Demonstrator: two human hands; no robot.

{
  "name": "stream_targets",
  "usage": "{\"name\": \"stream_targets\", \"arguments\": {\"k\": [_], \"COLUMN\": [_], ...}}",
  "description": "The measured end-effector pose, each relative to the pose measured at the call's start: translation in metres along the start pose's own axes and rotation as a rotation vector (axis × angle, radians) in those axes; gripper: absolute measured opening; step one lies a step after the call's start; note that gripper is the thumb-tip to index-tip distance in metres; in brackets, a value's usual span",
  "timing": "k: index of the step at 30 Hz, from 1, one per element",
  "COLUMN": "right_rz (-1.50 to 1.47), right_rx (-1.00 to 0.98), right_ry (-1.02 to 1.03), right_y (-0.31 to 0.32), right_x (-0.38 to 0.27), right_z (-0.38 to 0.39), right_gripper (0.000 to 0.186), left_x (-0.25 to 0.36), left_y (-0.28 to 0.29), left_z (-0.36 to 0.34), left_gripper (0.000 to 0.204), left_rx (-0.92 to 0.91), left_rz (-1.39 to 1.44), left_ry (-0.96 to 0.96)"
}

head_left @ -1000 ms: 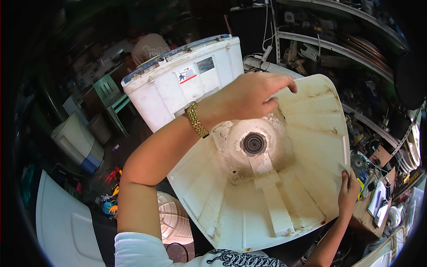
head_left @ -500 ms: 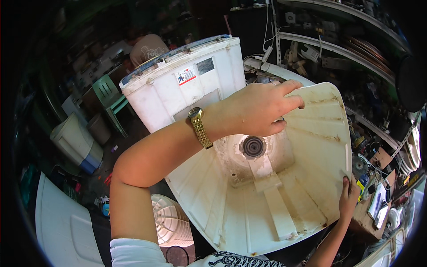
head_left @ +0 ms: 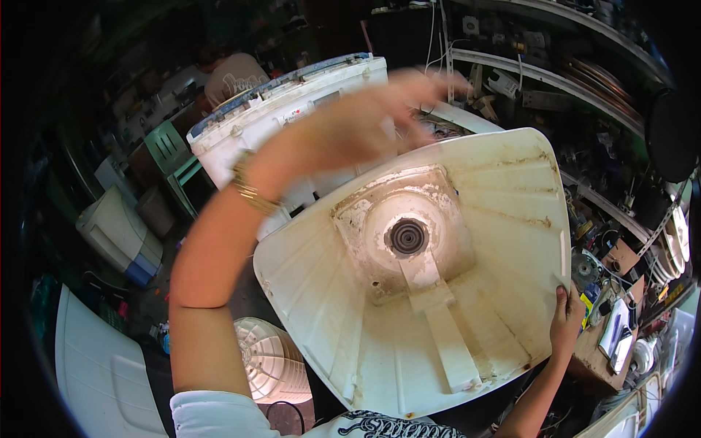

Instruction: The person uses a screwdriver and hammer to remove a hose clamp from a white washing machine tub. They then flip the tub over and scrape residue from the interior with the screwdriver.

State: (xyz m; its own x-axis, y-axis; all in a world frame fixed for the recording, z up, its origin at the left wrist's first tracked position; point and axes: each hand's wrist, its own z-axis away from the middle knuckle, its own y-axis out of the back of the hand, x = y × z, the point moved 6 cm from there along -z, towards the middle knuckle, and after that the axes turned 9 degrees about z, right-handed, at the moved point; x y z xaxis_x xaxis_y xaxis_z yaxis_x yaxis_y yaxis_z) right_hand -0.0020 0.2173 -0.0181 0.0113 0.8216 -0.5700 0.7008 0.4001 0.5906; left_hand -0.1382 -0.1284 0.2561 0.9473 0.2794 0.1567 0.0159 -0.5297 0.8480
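The room is a dim, crowded workshop: loaded shelves (head_left: 540, 69) run along the right, and a white machine (head_left: 223, 157) with a blue-edged top stands just beyond the work, with a green chair (head_left: 169, 150) and another person (head_left: 237, 77) farther back on the left. In front of the wearer's body is the tub (head_left: 504, 277), a flared, yellowed white shell tipped so that its inside faces the wearer. At its base a stained square recess surrounds a dark ringed hub (head_left: 409, 237), and a raised channel (head_left: 453, 347) leads from there toward the near edge. The right hand (head_left: 567, 317) is closed on the tub's right rim, thumb on the inner face; the fingers behind the rim are hidden. The left hand (head_left: 380, 113), with a gold watch (head_left: 252, 182) at the wrist, is above the tub's far edge and in front of the machine. It is blurred, but its fingers look spread and nothing shows in its grasp; whether it touches anything cannot be told. A slatted white drum (head_left: 274, 365) sits below, near the left elbow. The step in hand appears to be one-handed steadying of the tub at a tilt. Any further turning or shifting would call for a firm right grip and, probably, the left hand on the opposite rim.
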Motion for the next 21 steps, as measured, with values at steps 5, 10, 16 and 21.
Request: {"name": "stream_targets", "arguments": {"k": [5,10,16,21], "right_rz": [-0.045,-0.055,-0.009,-0.057], "right_rx": [0.012,-0.008,0.001,-0.006], "right_ry": [0.039,0.020,-0.014,-0.002], "right_y": [-0.005,-0.009,0.001,-0.009], "right_x": [-0.009,-0.004,-0.005,-0.006], "right_z": [0.002,0.004,0.003,0.006], "right_gripper": [0.033,0.034,0.036,0.036], "left_x": [-0.173,-0.231,-0.260,-0.264], "left_y": [0.195,0.280,0.236,0.270], "left_z": [0.152,0.335,0.351,0.362], "left_gripper": [0.065,0.064,0.063,0.064], "left_rx": [0.161,-0.087,-0.180,-0.023], "left_rz": [-0.867,-1.088,-0.958,-0.967], "left_ry": [0.957,1.808,1.858,1.924]}}
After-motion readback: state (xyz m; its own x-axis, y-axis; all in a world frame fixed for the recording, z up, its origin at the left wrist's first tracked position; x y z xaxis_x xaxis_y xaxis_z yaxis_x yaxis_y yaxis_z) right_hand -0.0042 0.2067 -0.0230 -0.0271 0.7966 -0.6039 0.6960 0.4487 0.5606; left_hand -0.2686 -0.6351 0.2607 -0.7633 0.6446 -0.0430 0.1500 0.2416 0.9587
